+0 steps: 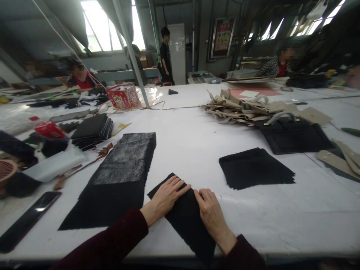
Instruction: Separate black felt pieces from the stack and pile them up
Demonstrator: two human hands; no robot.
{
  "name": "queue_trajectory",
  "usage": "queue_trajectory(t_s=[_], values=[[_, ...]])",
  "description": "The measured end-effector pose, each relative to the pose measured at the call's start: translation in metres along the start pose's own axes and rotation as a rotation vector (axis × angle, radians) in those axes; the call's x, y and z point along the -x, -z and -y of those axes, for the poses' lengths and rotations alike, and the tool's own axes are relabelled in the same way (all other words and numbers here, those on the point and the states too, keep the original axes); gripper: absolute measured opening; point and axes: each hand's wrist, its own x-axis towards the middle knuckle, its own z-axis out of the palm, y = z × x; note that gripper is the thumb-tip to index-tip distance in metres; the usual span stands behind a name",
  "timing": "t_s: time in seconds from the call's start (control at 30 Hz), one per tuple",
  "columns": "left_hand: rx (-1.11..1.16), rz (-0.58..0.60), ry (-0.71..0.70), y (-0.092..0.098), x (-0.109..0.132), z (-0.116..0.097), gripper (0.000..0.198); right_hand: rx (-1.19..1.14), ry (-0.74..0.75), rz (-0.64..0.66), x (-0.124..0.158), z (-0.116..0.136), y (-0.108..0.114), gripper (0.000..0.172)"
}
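Note:
A black fabric piece [189, 222] lies at a slant in front of me, its near corner at the table's front edge. My left hand [168, 194] rests flat on its upper part, fingers stretched out. At the right edge of the fabric, my right hand [210, 210] is closed with curled fingers, the thumb on the border; its fingertips are partly hidden. To the left lies a stack of long black fabric pieces [112, 204], with a greyish fuzzy area on top. Another pile of black fabric pieces [254, 168] sits to the right.
A phone [26, 221] lies at the left front. Behind it are a folded black stack [92, 129] and a red box [123, 98]. Beige pieces [242, 107] and a black bag [298, 137] lie at the right back. A slanted pole [135, 60] rises behind the table; several people are beyond.

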Motion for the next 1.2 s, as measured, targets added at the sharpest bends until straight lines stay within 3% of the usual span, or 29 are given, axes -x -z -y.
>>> queue_trajectory(t_s=[0.67, 0.83, 1.2], values=[[0.114, 0.018, -0.097, 0.007, -0.009, -0.011, 0.054, -0.005, -0.008, 0.024, 0.019, -0.008, 0.015, 0.035], [0.073, 0.062, -0.078, 0.009, -0.013, -0.016, 0.065, -0.013, -0.021, 0.038, 0.024, -0.009, 0.021, 0.033], [0.047, 0.090, -0.120, 0.011, -0.019, -0.029, 0.057, 0.008, -0.026, 0.050, 0.034, -0.013, 0.033, 0.035]])
